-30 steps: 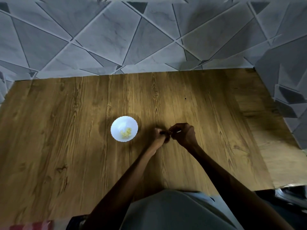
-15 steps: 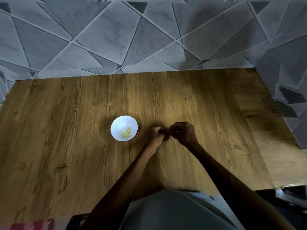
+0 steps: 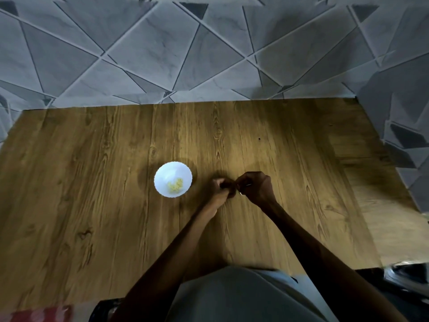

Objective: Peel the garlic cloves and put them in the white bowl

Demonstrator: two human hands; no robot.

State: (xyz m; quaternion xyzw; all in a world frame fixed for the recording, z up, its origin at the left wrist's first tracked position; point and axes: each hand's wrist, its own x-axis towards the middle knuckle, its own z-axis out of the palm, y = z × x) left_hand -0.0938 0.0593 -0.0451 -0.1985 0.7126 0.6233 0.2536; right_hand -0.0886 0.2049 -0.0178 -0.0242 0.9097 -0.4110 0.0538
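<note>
Head view: the white bowl (image 3: 162,175) stands on a wooden table (image 3: 88,194), and a small heap of pale yellow peeled garlic cloves (image 3: 175,184) lies inside it, on the side of its floor nearest the person.

Just to the right of the bowl, and not touching it, the 2 hands meet above the table. The left hand (image 3: 219,190) is the closer 1 to the bowl; the right hand (image 3: 256,188) lies beyond it, farther right. Both have their fingers curled in, and the fingertips come together round a small dark piece (image 3: 226,185) pinched between them. It is too dark and too small to tell whether it is a clove or its skin. A tiny bright glint shows at the underside of the right hand.

Both forearms run from the hands toward the person, down and to the right of the bowl, over a grey garment (image 3: 243,298). Behind the bowl, past the table's far edge, rises a wall (image 3: 162,54) of grey triangular tiles. Far below and left of the bowl, a blurred red patch (image 3: 41,314) sits at the frame's edge.
</note>
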